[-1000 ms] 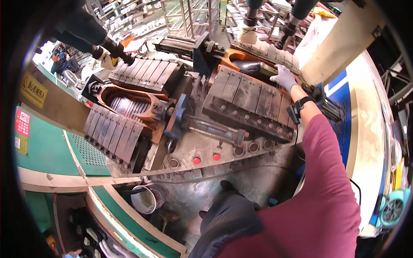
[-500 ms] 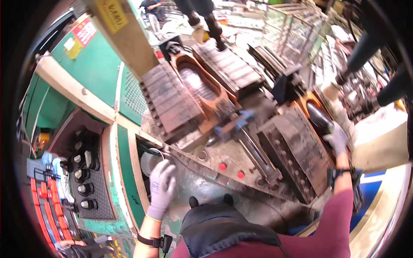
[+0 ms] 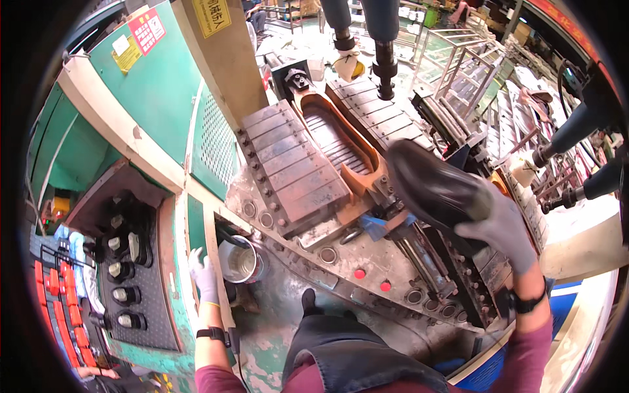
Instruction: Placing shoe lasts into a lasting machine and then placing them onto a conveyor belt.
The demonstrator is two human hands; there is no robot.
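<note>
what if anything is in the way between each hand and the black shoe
Nothing visible for the right hand: it grips one end of the black shoe. In this view, the bucket and part of the machine, including its orange frame, lie between the left hand and the shoe.

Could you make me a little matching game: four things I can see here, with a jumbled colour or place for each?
1. Shoe-shaped piece
2. Two round buttons
3. Bucket
4. Perforated panel

A. Green
B. Held by the right hand
C. Red
D. Just right of the left hand

Pairs: 1-B, 2-C, 3-D, 4-A
</note>
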